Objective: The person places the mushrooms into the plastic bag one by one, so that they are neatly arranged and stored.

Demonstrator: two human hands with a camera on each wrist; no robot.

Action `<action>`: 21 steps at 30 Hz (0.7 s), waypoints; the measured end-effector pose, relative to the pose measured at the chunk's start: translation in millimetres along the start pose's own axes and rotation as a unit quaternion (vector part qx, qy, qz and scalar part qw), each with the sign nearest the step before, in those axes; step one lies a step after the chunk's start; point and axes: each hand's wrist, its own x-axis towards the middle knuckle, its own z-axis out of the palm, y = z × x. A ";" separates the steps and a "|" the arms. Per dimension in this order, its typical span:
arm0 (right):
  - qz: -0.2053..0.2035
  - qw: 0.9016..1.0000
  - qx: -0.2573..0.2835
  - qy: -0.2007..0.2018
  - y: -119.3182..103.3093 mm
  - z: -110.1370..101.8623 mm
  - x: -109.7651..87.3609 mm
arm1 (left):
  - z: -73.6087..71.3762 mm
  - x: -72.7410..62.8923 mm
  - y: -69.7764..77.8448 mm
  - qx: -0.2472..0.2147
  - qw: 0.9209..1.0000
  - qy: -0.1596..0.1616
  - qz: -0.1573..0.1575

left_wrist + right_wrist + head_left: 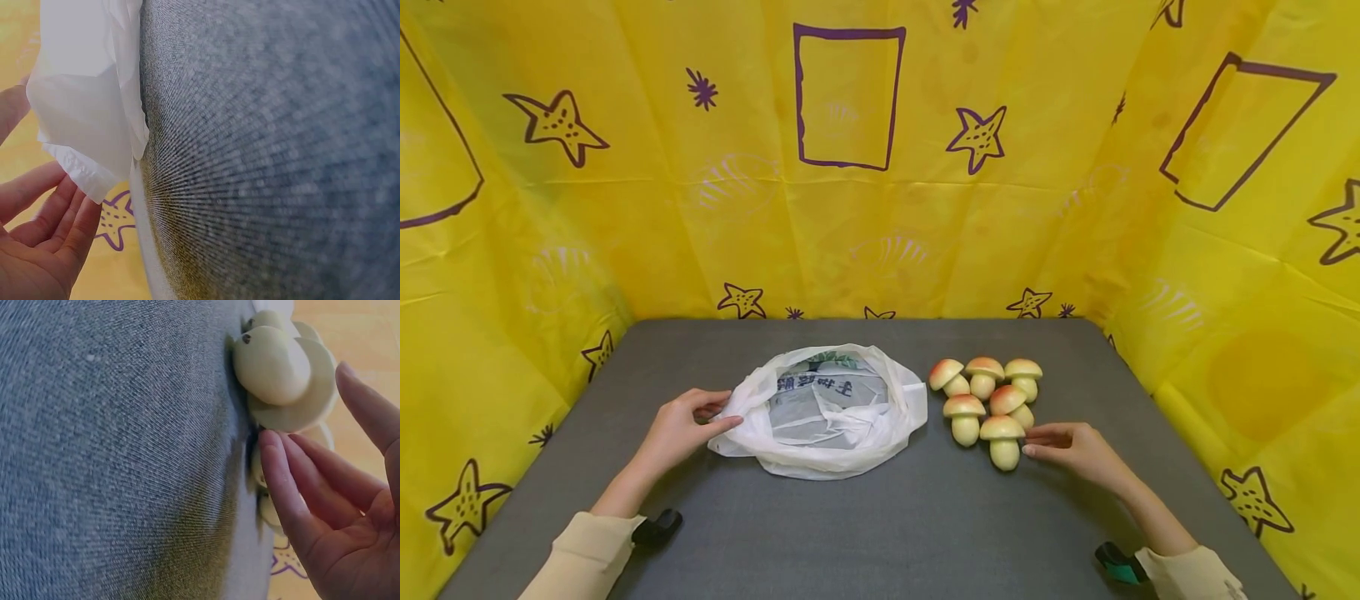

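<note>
- We find six toy-like mushrooms (pixel 985 369) clustered right of the desk's middle, nearer the far edge than the corners at our side, with cream stems and caps blushing orange-red.
- The nearest mushroom (pixel 1003 442) lies with its stem toward the near edge.
- Our right hand (pixel 1078 454) has its fingertips at that mushroom's right side; the grip is spread, thumb apart from the fingers.
- Just left of the cluster, we see a white plastic bag (pixel 831 412) with its mouth open, dark characters and a green print showing inside.
- Our left hand (pixel 688 421) touches the bag's rim on the side facing the left edge; we cannot tell whether this grip pinches the plastic.
- The desk (pixel 880 533) is dark grey, with a fine woven texture in the wrist views.
- Beyond its far, left and right edges, we see yellow cloth (pixel 1037 208) hanging in folds, printed with purple starfish, bursts and outlined frames, plus faint pale shells.
</note>
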 end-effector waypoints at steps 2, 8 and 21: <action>0.007 1.000 -0.009 -0.005 0.5 0.8 1.7 | 0.2 0.6 -0.3 0.002 1.000 -0.003 -0.003; 0.024 0.999 -0.015 -0.029 -2.1 1.8 5.0 | 2.0 2.6 -0.4 0.001 1.000 -0.006 -0.008; 0.023 0.995 0.029 -0.091 -6.1 14.0 16.9 | 2.6 5.5 6.2 -0.019 0.999 -0.017 -0.043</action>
